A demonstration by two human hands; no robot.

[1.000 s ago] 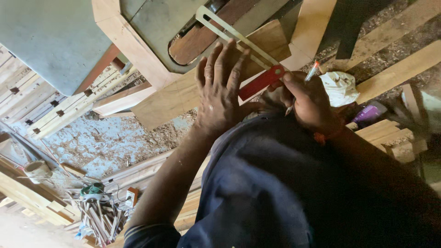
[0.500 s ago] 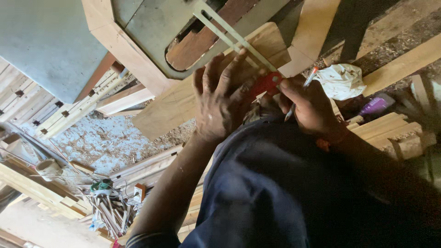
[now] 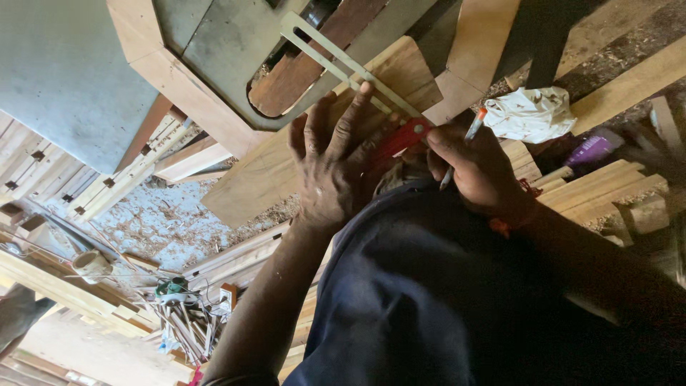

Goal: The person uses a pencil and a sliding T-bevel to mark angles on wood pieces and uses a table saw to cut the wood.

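Head view looks down over a dark blue shirt [image 3: 429,300] at two bare hands working on a wooden board [image 3: 286,168]. Left hand [image 3: 336,171] lies flat, fingers spread wide and closed on nothing, pressing the red stock of a try square [image 3: 404,137] down against the board. The square's pale metal blade [image 3: 336,53] runs up and away across the board toward a grey metal plate with a curved cut-out [image 3: 236,43]. Right hand [image 3: 479,168] sits just beside the red stock, its grip pinched shut around a pencil [image 3: 464,146] whose orange end points up; the tip is hidden behind the fingers.

As for containers, a small pale cup [image 3: 89,264] lies on its side among the timber at lower left; what it holds cannot be told. Near it a bundle of thin sticks [image 3: 193,332] and a green-topped object rest in a heap. A crumpled white cloth [image 3: 529,113] lies on planks beyond the right hand, with a purple item [image 3: 593,149] just beside it. Sawdust [image 3: 164,221] covers the floor between stacked wooden slats.
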